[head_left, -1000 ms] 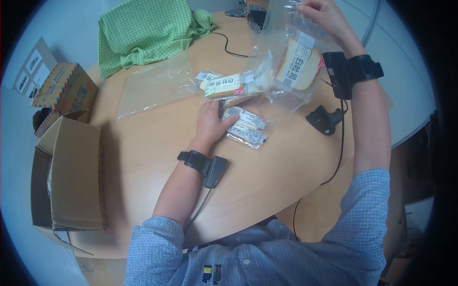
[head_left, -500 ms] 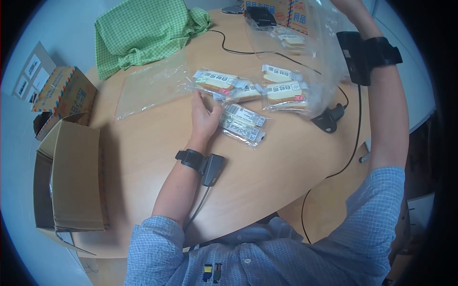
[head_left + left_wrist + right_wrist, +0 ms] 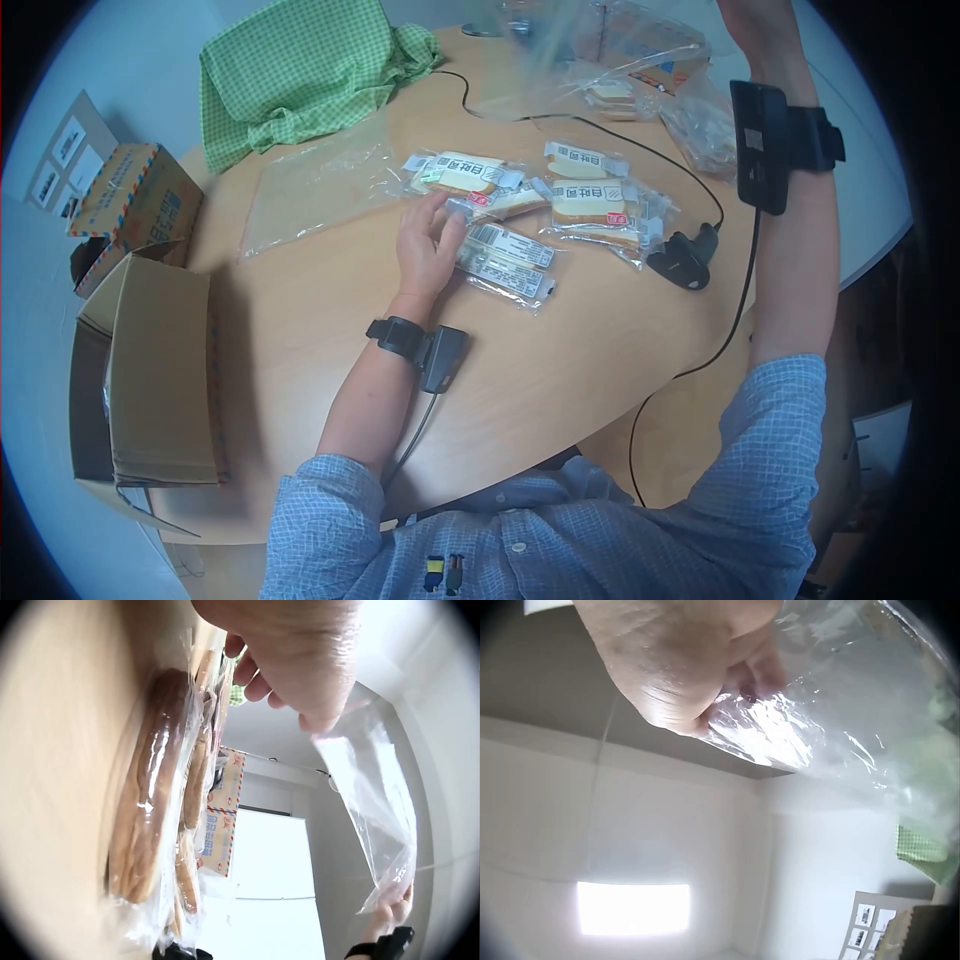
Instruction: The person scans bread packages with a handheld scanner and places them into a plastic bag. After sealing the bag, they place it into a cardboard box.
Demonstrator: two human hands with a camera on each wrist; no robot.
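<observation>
Packets of sliced white bread [image 3: 590, 200] lie mid-table in the head view, with more packets [image 3: 465, 175] to their left and a label-up packet [image 3: 507, 262] nearer the body. My left hand [image 3: 428, 250] is beside these left packets, fingers loosely bent, holding nothing visible. The left wrist view has that hand [image 3: 292, 660] above long wrapped bread [image 3: 150, 787]. High up, my right hand [image 3: 394, 909] grips a clear plastic bag [image 3: 375, 810] that hangs spread out. Close by in the right wrist view, the right hand [image 3: 682, 660] pinches the bag [image 3: 840, 727]; its fingertips are partly hidden.
A flat clear bag [image 3: 320, 185] lies near the green checked cloth [image 3: 290, 75]. Cardboard boxes [image 3: 165, 370] stand at the left edge. A black scanner [image 3: 683, 262] and cable are at right. Farther back are more bread [image 3: 612, 98], crumpled plastic [image 3: 700, 125] and another box [image 3: 655, 50].
My right hand has lifted the clear bag up and away; the bread packets that were in it now lie on the table. My left hand has drawn slightly back from the label-up packet.
</observation>
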